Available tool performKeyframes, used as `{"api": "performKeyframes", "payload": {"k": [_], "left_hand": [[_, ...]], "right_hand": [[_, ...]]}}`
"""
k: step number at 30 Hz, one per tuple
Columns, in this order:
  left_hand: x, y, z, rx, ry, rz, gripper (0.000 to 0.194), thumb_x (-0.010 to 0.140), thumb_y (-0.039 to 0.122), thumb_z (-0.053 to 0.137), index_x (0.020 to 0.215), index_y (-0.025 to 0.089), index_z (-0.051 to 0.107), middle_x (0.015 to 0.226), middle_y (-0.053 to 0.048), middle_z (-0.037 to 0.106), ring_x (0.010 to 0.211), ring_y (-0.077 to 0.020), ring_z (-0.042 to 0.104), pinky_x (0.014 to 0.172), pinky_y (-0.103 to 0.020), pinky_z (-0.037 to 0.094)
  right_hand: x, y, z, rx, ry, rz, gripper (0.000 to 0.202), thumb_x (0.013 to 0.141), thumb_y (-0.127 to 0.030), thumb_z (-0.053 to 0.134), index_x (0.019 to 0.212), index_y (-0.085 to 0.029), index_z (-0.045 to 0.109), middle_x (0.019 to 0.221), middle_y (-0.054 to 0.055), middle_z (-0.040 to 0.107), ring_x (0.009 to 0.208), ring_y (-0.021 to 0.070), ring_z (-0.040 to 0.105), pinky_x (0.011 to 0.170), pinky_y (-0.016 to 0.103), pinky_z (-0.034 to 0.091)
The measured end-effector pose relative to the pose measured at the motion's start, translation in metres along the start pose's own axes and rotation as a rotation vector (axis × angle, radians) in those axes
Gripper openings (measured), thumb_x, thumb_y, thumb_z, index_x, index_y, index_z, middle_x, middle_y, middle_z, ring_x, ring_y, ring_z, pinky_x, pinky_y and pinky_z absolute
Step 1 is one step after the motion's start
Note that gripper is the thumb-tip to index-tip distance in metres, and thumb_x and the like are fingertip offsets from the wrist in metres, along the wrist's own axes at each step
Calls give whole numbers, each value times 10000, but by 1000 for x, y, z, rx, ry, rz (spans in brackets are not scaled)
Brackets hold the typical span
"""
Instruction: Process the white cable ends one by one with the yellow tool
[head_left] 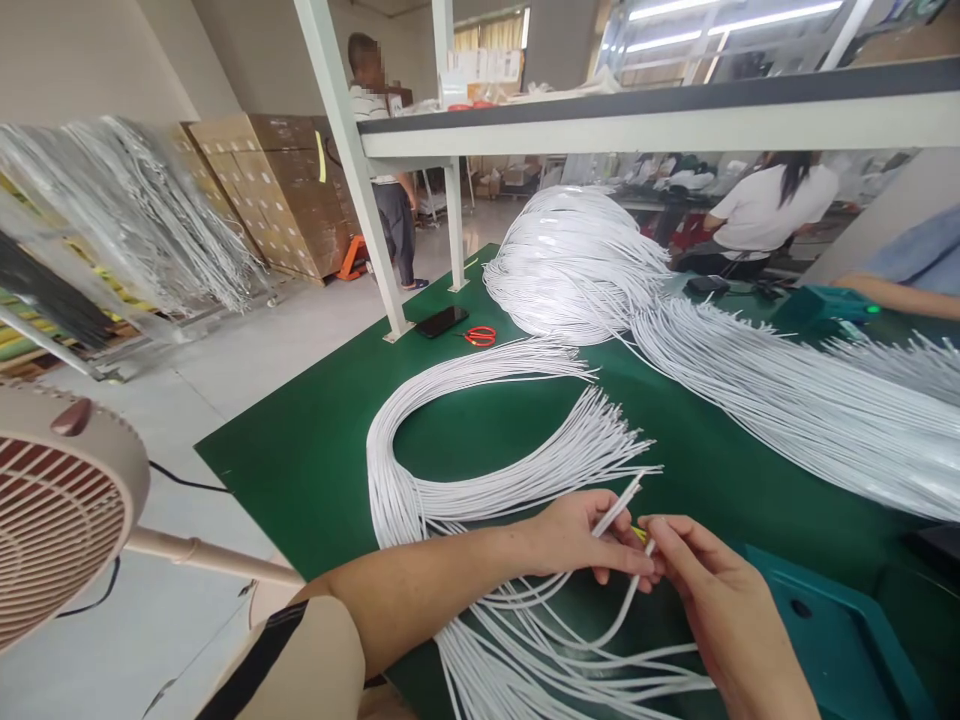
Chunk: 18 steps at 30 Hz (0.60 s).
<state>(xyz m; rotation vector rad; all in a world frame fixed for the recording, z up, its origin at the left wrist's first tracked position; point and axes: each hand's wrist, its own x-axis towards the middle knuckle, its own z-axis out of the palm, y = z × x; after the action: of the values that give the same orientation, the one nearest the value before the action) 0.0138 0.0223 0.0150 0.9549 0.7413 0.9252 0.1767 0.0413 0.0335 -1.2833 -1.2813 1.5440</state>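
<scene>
My left hand (581, 537) is closed around a few white cables (619, 503), whose cut ends point up and away from me. Close beside it, my right hand (709, 570) pinches the end of one white cable, and the fingertips of both hands nearly meet there. A small yellow piece (639, 534) shows between the hands; what it is I cannot make out. Under and in front of my left arm lies a curved bundle of white cables (386, 440), its loose ends fanned out on the green tabletop (300, 430). More cables spread below my hands.
Large heaps of white cable (570, 265) lie at the back and right. Red-handled scissors (480, 336) and a black phone (442, 321) sit by the shelf post (360, 190). A teal tray (840, 630) is at right, a fan (67, 510) at left. Several people are beyond.
</scene>
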Motion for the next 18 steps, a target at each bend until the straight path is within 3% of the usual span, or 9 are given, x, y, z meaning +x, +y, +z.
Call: {"api": "performKeyframes", "payload": {"k": [6, 9, 12, 15, 18], "left_hand": [[3, -9, -6, 45, 2, 58, 529, 598, 441, 815, 855, 179, 433, 783, -14, 640, 674, -127, 644, 499, -201, 353], [3, -12, -8, 76, 9, 70, 524, 597, 454, 811, 857, 170, 454, 799, -21, 637, 672, -128, 643, 508, -209, 364], [1, -10, -8, 94, 22, 61, 561, 553, 471, 825, 856, 174, 458, 819, -20, 633, 677, -138, 644, 537, -232, 382], [0, -7, -7, 107, 50, 54, 587, 507, 483, 839, 839, 172, 468, 799, -15, 630, 690, -148, 642, 592, -269, 416], [1, -8, -9, 104, 52, 68, 580, 510, 489, 836, 830, 164, 477, 783, -10, 623, 702, -149, 634, 639, -293, 442]], "right_hand": [[5, 2, 3, 219, 204, 29, 444, 445, -365, 906, 809, -191, 721, 716, 2, 661, 604, 105, 569, 565, 178, 515], [5, 3, 2, 277, 229, -26, 413, 463, -331, 906, 799, -190, 712, 712, -3, 660, 610, 92, 584, 603, 157, 527], [4, 2, 1, 290, 249, -80, 386, 580, -408, 850, 878, -211, 705, 763, 4, 669, 664, 109, 611, 638, 179, 548], [3, 1, 2, 193, 130, 26, 421, 640, -515, 783, 915, -204, 709, 713, 15, 643, 634, 135, 593, 570, 223, 550], [2, -1, 5, 54, -8, 140, 372, 586, -482, 822, 742, -163, 713, 647, 26, 610, 599, 137, 557, 529, 223, 531]]}}
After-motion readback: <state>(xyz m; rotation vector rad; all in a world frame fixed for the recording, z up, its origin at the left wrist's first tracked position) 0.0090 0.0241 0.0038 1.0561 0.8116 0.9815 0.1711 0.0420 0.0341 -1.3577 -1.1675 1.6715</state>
